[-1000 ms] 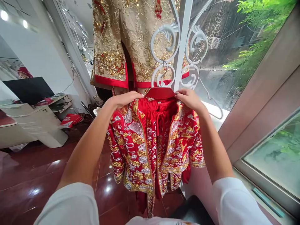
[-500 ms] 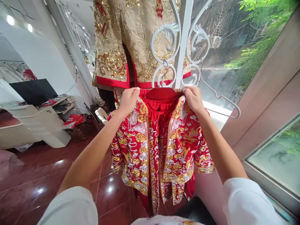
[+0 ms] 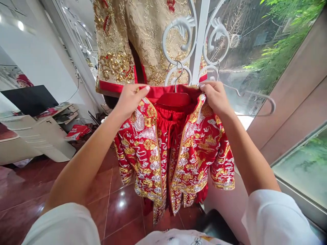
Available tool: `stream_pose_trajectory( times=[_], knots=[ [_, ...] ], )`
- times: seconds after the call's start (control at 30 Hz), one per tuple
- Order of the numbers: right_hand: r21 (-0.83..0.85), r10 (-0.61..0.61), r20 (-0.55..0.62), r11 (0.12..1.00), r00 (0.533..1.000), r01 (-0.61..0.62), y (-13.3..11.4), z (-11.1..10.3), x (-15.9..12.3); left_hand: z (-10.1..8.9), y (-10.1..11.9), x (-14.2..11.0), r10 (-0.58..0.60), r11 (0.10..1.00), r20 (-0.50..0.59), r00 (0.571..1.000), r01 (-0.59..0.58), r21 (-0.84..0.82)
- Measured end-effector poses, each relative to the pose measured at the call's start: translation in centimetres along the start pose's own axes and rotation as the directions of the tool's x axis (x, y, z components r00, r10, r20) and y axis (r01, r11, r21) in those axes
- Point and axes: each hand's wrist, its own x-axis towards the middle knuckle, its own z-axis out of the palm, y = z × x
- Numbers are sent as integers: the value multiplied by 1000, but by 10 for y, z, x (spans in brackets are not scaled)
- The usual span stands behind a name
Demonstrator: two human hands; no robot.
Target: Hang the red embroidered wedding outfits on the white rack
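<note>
An embroidered red jacket [image 3: 145,149] hangs front-open below a white scrollwork stand [image 3: 200,41], its collar spread between 2 hands. The left hand [image 3: 130,98] has its grip closed, thumb over the cloth, at 1 end of the collar; the right hand [image 3: 216,97] pinches the other end just as firmly, and the 2 hands cover parts of the shoulders. Between them a red hanger [image 3: 173,99] sits inside the neckline, its metal hook at the stand's lower left ring. A gathered red skirt [image 3: 170,117] with a tied waist shows inside the jacket's open front. Behind, a beige gown [image 3: 145,44] with gold beading fills the upper middle; the stand's scrolls cross its right edge, and the left hand and collar hide part of its red hem. A bent wire hanger [image 3: 273,106] hangs from the stand's right side, near the right hand and partly behind the forearm, in front of the window [image 3: 250,51]. Well apart at left, a black monitor [image 3: 29,100] stands on a white bench [image 3: 48,120], and a red box [image 3: 77,132] lies beside the bench's right end. A dark seat [image 3: 217,226] sits below the jacket's right side.
</note>
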Motion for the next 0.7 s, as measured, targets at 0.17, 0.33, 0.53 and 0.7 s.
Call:
stream_pose_trajectory(
  times=[0.17,0.33,0.53,0.7],
  knots=[
    [-80,-18,-18,997,1000,16,-3,4,2,0,5,0,104,987,-25,994,-100,129],
    [-349,33,72,937,997,-6,3,16,-5,13,7,-20,38,950,58,998,-54,309],
    [-256,140,99,960,985,-111,20,15,2,25,25,-25,81,856,58,995,-99,507],
    [-268,171,126,954,977,-133,22,15,-2,33,29,-20,38,770,57,998,-66,634]
  ],
)
